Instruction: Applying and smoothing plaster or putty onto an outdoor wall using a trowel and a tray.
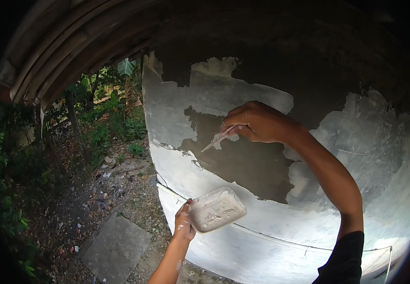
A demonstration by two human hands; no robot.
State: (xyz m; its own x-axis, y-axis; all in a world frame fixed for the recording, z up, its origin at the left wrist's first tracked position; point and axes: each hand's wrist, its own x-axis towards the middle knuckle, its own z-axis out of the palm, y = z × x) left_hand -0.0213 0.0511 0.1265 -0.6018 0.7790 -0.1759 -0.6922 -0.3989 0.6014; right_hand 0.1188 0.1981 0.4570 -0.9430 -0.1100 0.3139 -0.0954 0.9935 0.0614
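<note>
Step in hand, as I judge it: pale paste being spread on an outside wall [261,96], partway done. A dark, uncoated patch [257,173] sits toward 4 o'clock, ringed by pale coating; more dark wall lies at 1 o'clock.

Right hand [257,122], 2 o'clock: thumb and fingers pinched round a thin, smeared scraper [218,138], tip sloping down to the centre. Cannot tell whether the tip touches the wall. Left hand [184,221], between 6 and 7: fingers closed on the near end of a shallow tray [224,225], at 6 o'clock, below the scraper and apart from it. Paste [216,211] inside, thinly spread. Tray tilted.

Next move probably calls for a low blade angle, even pressure, and the tray kept from tipping.

Count: two hands, one scraper, one tray, one wall. One white pipe [169,191] along the wall, 7 round to 4 o'clock; one grey slab [116,246] at 7. Plants [115,125] at 9 to 10: too tangled to count.
</note>
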